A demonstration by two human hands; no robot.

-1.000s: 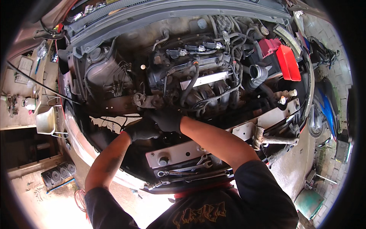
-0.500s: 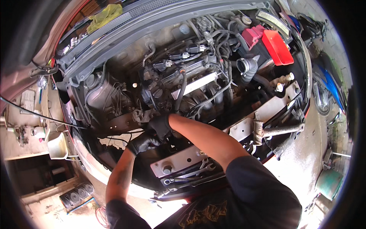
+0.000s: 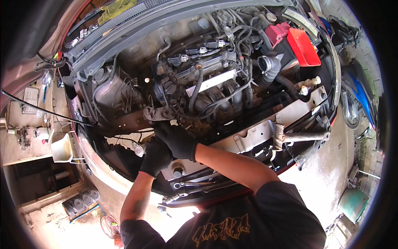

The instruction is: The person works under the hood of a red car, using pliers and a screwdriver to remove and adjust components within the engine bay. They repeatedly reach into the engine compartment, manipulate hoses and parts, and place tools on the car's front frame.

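Fingers of the left hand (image 3: 156, 159) and right hand (image 3: 178, 142), black-gloved and overlapping in view, are mostly lost against the dark bay; can't tell whether either grips. Round metal part (image 3: 139, 150) sits right at the left hand; bracket (image 3: 156, 113) just beyond the right. Risk: loose hold or slick glove could drop the part. A low forearm could knock the wrenches (image 3: 192, 184).
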